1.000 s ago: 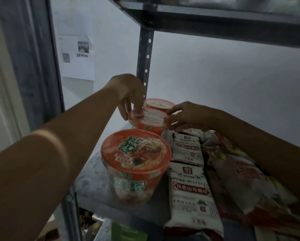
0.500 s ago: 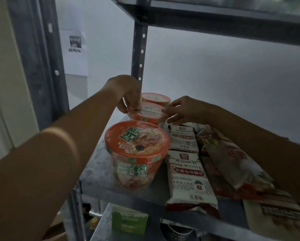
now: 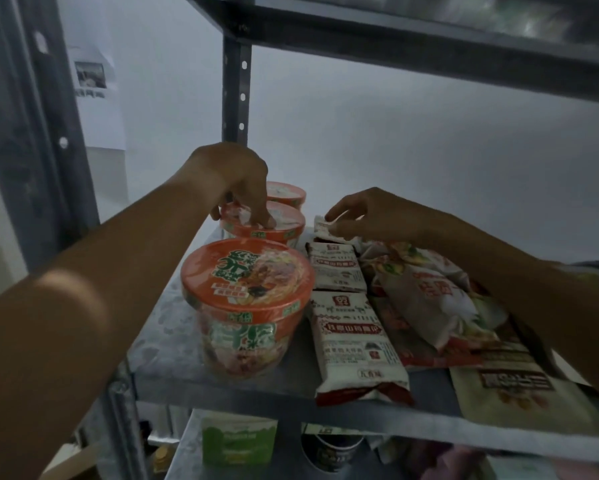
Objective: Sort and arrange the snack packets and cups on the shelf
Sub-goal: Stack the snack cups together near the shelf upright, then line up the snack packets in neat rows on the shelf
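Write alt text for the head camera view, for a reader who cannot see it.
A person's left hand rests fingertips on the lid of the middle noodle cup in a row of three on a metal shelf, while the right hand touches a white snack packet at the back. More packets lie to the right.

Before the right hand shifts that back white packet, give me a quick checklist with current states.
1. Left hand fingers on middle cup lid: ok.
2. Right hand touching back white packet: ok; firm grip: cannot tell.
3. Three cups in a row, front cup upright: ok.
4. Front white packet inside shelf edge: not ok, overhangs.
5. Red-patterned packets tidy: not ok, overlapping.
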